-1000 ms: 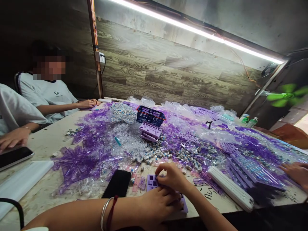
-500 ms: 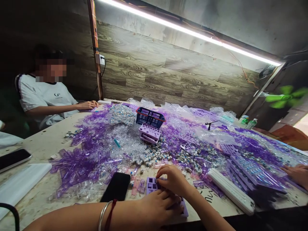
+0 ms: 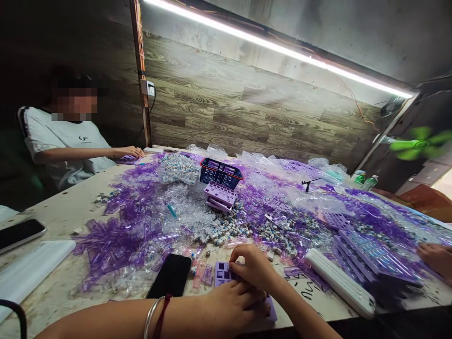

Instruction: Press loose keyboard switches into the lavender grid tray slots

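Note:
A purple plastic plate with square holes (image 3: 221, 271) lies on the table at the front middle, largely covered by my hands. My left hand (image 3: 235, 301), with a silver bangle and a dark red band at the wrist, lies across the plate with its fingers curled over it, gripping it. Just above, my right hand (image 3: 254, 266) has thumb and index finger pinched together at the plate's holes. Whatever is between those fingertips is too small or hidden. Clear and pink plastic pieces (image 3: 203, 274) lie left of the plate, beside a black phone (image 3: 171, 275).
Heaps of purple pieces (image 3: 116, 245) and small white-and-blue parts (image 3: 226, 230) cover the table middle. A dark basket (image 3: 221, 174) stands behind. Right are a long white case (image 3: 339, 281) and stacked purple plates (image 3: 377, 256). A co-worker sits left; another person's hand (image 3: 436, 258) rests far right.
My hands stay nearly in place over the plate. At the far right, the other person's hand has shifted slightly to the right. The co-worker at left has moved a little.

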A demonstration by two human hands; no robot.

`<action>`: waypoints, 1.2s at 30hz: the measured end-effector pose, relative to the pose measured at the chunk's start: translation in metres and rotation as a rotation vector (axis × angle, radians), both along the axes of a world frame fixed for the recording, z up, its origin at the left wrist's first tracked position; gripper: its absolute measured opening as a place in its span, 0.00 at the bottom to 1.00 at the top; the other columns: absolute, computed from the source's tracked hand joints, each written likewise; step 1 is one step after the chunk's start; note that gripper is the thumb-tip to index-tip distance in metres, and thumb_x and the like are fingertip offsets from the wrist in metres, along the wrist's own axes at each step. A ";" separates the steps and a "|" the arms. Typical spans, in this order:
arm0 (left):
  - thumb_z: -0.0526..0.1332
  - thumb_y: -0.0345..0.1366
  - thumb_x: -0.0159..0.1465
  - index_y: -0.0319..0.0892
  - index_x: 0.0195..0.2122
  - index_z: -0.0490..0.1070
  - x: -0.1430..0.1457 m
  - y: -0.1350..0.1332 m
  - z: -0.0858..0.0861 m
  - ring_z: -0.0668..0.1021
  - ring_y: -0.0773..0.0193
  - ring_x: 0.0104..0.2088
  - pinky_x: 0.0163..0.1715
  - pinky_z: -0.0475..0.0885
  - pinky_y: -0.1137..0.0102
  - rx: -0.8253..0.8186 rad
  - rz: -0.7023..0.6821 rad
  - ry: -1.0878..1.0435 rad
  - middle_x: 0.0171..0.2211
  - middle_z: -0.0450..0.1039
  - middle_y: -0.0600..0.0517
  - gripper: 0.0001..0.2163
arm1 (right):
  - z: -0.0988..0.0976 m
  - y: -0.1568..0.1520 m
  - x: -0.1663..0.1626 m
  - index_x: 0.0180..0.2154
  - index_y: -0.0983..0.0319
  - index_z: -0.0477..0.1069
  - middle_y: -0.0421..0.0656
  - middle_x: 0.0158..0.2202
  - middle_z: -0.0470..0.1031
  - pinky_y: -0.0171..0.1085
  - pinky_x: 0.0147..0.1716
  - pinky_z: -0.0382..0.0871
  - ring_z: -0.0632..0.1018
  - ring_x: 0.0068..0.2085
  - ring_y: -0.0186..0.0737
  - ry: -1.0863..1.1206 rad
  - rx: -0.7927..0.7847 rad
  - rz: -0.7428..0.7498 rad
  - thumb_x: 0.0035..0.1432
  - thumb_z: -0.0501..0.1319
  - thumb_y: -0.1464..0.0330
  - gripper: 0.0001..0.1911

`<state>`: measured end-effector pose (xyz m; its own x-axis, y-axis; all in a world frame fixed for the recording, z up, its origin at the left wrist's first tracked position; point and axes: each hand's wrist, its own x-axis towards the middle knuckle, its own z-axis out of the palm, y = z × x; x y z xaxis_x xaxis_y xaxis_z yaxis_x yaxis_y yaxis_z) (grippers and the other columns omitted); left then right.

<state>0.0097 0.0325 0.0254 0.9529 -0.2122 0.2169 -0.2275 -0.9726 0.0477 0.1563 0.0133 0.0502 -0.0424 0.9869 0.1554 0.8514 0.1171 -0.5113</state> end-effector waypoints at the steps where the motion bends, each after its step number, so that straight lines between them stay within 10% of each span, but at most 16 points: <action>1: 0.56 0.42 0.62 0.41 0.58 0.59 0.000 0.000 0.000 0.65 0.49 0.55 0.57 0.57 0.57 0.003 0.001 -0.001 0.54 0.63 0.42 0.24 | 0.000 0.000 0.000 0.26 0.60 0.76 0.40 0.30 0.78 0.33 0.36 0.66 0.76 0.33 0.38 -0.004 0.020 0.017 0.48 0.61 0.76 0.07; 26: 0.60 0.43 0.58 0.41 0.61 0.53 0.000 0.001 -0.004 0.65 0.48 0.55 0.56 0.58 0.57 -0.040 0.011 0.067 0.57 0.60 0.41 0.32 | -0.003 0.003 0.004 0.23 0.62 0.74 0.39 0.28 0.77 0.32 0.34 0.65 0.75 0.32 0.36 -0.019 0.032 0.054 0.46 0.63 0.78 0.06; 36: 0.58 0.45 0.59 0.42 0.62 0.52 -0.001 0.001 -0.004 0.64 0.52 0.57 0.57 0.58 0.63 0.026 0.011 0.053 0.60 0.58 0.45 0.31 | 0.007 0.025 -0.003 0.41 0.62 0.74 0.45 0.42 0.76 0.35 0.42 0.65 0.76 0.41 0.40 -0.162 0.097 -0.166 0.53 0.58 0.77 0.13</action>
<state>0.0087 0.0338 0.0215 0.9651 -0.2067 0.1606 -0.2146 -0.9761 0.0336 0.1534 0.0379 0.0577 0.0864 0.9633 0.2543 0.9331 0.0112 -0.3594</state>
